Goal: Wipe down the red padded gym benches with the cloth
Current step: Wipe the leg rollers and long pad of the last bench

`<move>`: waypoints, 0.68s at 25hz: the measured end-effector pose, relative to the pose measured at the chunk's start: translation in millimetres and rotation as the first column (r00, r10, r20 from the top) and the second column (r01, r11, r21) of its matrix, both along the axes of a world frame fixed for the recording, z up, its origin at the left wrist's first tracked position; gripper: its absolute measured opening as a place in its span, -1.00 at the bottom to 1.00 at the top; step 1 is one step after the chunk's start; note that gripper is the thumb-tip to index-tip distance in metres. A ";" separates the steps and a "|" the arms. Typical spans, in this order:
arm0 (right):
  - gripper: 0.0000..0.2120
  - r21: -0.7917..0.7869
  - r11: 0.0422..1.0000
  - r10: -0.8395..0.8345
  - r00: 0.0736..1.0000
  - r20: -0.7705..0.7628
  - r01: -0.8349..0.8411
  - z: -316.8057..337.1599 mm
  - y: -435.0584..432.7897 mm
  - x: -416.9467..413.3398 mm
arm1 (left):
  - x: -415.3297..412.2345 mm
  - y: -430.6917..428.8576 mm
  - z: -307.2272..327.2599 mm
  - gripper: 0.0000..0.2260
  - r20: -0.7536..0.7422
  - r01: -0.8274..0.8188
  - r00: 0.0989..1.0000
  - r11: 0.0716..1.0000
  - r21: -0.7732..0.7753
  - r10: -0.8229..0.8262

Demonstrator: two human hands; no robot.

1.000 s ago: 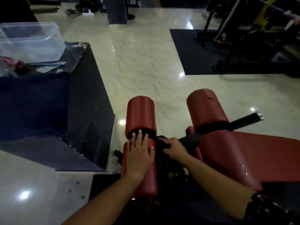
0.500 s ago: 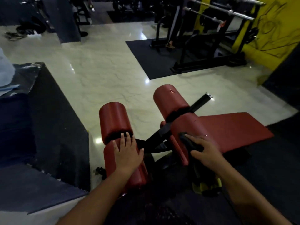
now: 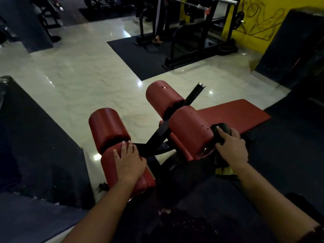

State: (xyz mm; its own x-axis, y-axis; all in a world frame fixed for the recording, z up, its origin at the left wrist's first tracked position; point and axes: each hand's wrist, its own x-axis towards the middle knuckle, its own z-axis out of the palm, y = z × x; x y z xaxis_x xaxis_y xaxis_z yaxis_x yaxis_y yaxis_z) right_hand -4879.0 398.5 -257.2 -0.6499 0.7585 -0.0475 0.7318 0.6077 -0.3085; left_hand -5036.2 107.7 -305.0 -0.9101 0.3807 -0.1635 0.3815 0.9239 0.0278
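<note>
**Red vinyl, right roller: cloth now engaged**

I am bracing with my left hand (image 3: 130,161), laid flat with straight fingers on the near left roller (image 3: 112,165); it is holding nothing. My right hand (image 3: 231,149) is gripping the dark cloth (image 3: 221,128), with the fingers curled over it, and is pressing it against the near end of the right roller (image 3: 189,130).

A second ago this hand was working at the black frame bar (image 3: 157,135) between the rollers. Half a second ago it was reaching this roller's inner side. The cloth is therefore travelling outward across the padding, and I am judging this roller partly wiped. Droplets are showing on its top, so work here is probably continuing.

Beyond, the flat bench pad (image 3: 236,113) is lying just beside the cloth, and the far right roller (image 3: 163,95) is standing apart from it. Further off, a barbell rack (image 3: 201,50) is standing on a black mat (image 3: 140,55).
</note>
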 end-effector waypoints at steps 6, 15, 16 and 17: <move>-0.43 0.494 0.837 0.203 0.972 0.116 -0.234 -7.5 -34.7 8.7 | -0.1 1.7 0.6 -0.41 0.002 0.001 1.000 1.000 0.020 -0.002; -0.67 0.582 0.443 0.500 0.727 0.471 -0.682 -18.9 -90.1 -20.1 | -0.3 3.5 3.5 -0.42 -0.005 -0.004 1.000 1.000 0.024 0.004; -0.64 0.541 0.440 0.476 0.697 0.536 -0.717 -19.7 -95.2 -29.7 | 0.1 3.2 3.5 -0.42 -0.006 -0.004 1.000 1.000 0.027 0.005; -0.59 0.493 0.473 0.435 0.680 0.590 -0.730 -22.9 -97.4 -38.1 | 0.5 3.4 3.7 -0.42 -0.007 -0.003 1.000 1.000 0.028 0.003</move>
State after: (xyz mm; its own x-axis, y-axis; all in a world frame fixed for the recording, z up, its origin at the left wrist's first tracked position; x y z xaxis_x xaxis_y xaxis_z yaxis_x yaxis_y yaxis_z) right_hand -4917.1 301.1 -280.1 -0.9928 0.1125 -0.0399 0.0739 0.8418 0.5347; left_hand -5035.7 111.0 -301.3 -0.9125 0.3820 -0.1466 0.3787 0.9241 0.0509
